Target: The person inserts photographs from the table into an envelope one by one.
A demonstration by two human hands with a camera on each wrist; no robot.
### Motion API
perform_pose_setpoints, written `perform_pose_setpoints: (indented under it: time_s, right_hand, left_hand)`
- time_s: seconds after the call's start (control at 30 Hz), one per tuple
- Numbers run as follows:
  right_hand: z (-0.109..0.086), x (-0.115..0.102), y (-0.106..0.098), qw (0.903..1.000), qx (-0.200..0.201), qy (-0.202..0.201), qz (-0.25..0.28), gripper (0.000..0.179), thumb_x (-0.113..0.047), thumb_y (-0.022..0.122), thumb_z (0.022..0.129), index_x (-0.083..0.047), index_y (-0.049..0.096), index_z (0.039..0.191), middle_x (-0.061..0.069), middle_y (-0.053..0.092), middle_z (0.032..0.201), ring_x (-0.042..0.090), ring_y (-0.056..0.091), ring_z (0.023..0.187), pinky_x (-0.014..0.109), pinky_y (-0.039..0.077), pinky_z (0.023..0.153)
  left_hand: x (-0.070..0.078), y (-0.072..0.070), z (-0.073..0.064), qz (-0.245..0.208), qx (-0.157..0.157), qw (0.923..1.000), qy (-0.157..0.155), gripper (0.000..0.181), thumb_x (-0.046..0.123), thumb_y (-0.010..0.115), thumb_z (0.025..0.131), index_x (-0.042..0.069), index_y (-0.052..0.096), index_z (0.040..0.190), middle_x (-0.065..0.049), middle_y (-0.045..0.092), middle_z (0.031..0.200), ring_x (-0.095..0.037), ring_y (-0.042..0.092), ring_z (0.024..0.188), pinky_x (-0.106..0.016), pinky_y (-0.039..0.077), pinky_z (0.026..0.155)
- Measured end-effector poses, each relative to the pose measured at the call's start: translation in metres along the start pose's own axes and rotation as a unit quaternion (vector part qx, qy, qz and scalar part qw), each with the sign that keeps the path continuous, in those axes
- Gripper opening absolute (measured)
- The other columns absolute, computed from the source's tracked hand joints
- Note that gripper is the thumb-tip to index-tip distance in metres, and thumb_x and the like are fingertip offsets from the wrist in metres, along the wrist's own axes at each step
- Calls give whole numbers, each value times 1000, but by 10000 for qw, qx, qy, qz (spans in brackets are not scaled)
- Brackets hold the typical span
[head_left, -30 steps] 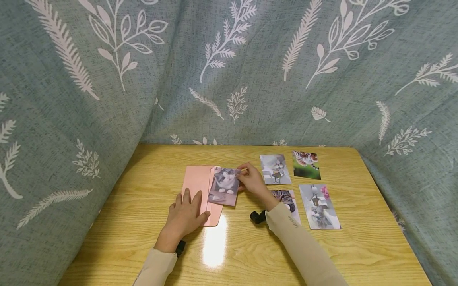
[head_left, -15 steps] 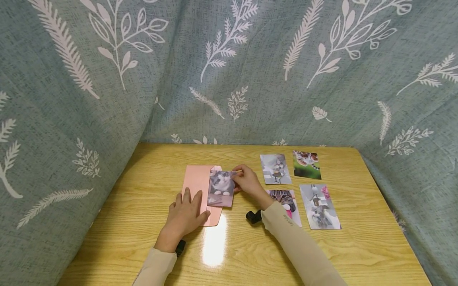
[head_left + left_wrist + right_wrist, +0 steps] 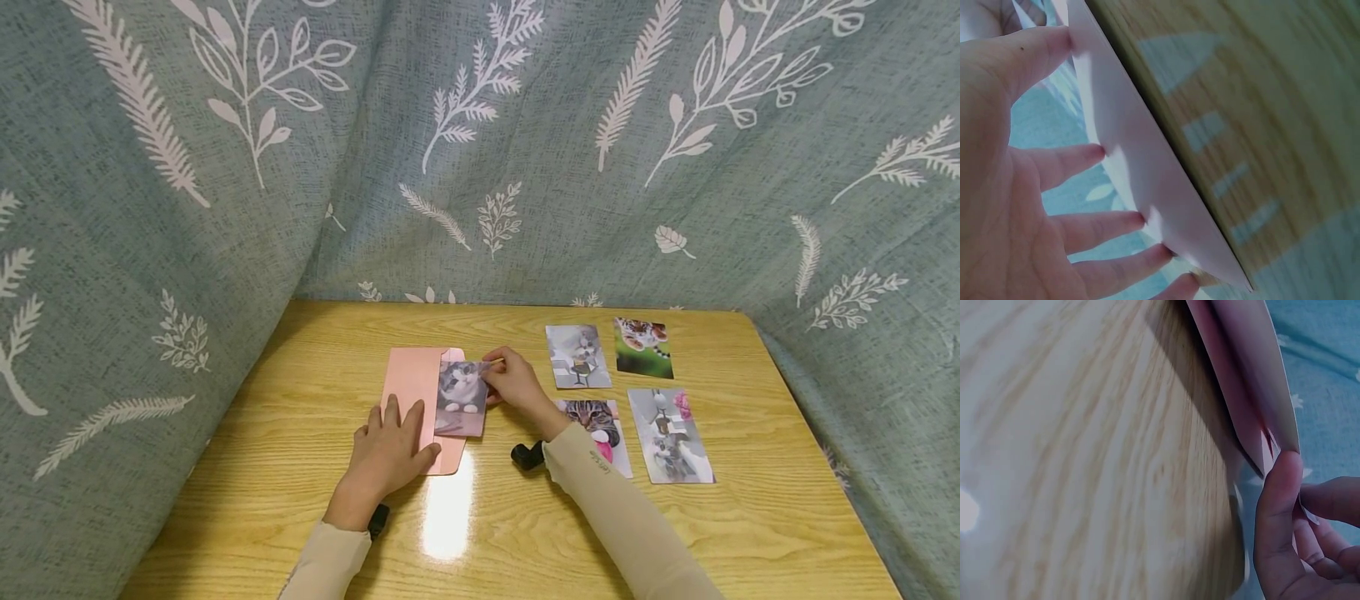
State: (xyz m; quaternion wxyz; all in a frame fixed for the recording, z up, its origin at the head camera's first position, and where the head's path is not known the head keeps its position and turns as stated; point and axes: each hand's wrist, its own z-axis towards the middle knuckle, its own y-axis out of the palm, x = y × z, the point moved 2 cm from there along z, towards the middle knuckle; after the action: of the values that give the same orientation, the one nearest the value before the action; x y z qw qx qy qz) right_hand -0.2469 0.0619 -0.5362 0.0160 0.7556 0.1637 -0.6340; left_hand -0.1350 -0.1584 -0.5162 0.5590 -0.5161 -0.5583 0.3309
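Note:
A pink envelope (image 3: 415, 375) lies on the table with its flap side toward the right. On its front my left hand (image 3: 386, 457) rests with fingers spread and straight; the left wrist view shows the fingertips touching the envelope (image 3: 1125, 156). My right hand (image 3: 519, 385) pinches the upper right edge of a photo of a grey-and-white cat (image 3: 461, 402) between thumb and fingers. The photo's left edge is at the envelope's mouth and partly hidden there. In the right wrist view the photo (image 3: 1266, 375) is raised slightly above the pink flap (image 3: 1225, 394).
Right of my hands lie a tabby cat photo (image 3: 592, 414), partly covered by the right forearm, two grey cat photos (image 3: 579, 354) (image 3: 671, 442) and a tiger photo (image 3: 643, 348). The wooden table (image 3: 300, 392) ends at a blue-green leaf-patterned curtain (image 3: 420, 225).
My right hand has moved left and slightly toward me with the cat photo, and less of the photo shows beside the envelope. The left hand has stayed in place.

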Motion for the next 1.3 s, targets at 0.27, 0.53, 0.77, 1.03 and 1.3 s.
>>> perform_pose_setpoints:
  time_s: [0.27,0.53,0.77,1.03,1.3]
  right_hand:
    - [1,-5,9,10000,-74,-30,-54,27,-1,61,97,3,57,123,14,62,88,22,63,59,37,58,54]
    - [3,-5,18,9999,-151,-44,0,29,0,60,97,4,56,126,15,63,88,21,63,58,37,58,54]
    - [6,-5,26,9994,-281,18,186,28,0,59,98,2,57,125,15,63,88,21,62,55,39,58,53]
    - [9,-6,33,9994,-305,13,141,26,0,59,98,2,57,123,13,63,84,20,61,51,38,58,52]
    - [10,-10,41,9996,-229,-136,-30,24,1,60,96,4,57,121,10,65,82,16,61,47,35,57,48]
  left_hand:
    - [-1,2,0,14,5,10000,18,78,53,60,96,11,35,156,-37,23,154,-60,24,137,-73,34,97]
    - [0,2,-1,62,85,9999,45,78,54,61,95,10,37,155,-37,26,153,-60,26,136,-72,35,96]
    - [1,1,-1,60,133,9999,74,78,53,61,95,9,38,154,-38,27,152,-61,28,135,-73,36,95]
    - [0,1,-1,78,157,9998,76,78,53,62,95,9,38,154,-38,27,152,-61,28,135,-73,36,95]
    - [0,2,-2,105,236,9996,112,77,53,62,94,9,40,153,-37,28,151,-61,29,134,-72,37,94]
